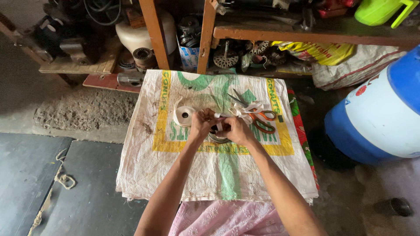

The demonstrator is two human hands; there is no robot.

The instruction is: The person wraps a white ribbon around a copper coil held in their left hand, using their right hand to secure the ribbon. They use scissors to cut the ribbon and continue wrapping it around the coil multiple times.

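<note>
Woven plastic sacking [218, 170], white with green and yellow print and brown stains, covers the low tabletop as a slightly wrinkled sheet. At its centre the left hand [201, 124] and right hand [235, 130] meet, both grips closed by pinching a narrow white tape strip [218, 115] held over a small round metal part [217, 137] that sits on the sacking just beneath the fingers. A flat roll of the same white tape [184, 116] lies at nine o'clock from the hands, close by. Scissors [258, 118] with orange handles and grey blades rest at two o'clock, touching loose tape. A red patterned cloth [301, 131] peeks out along the sacking's three o'clock edge. Wooden shelves [306, 32] at twelve o'clock hold dark metal parts and coils. A blue and white plastic drum [380, 118] stands at three o'clock, well apart. Rough concrete floor [78, 111] and dark slabs lie at nine o'clock, with frayed cord [63, 177]. The sacking's six o'clock half is bare around the forearms.
</note>
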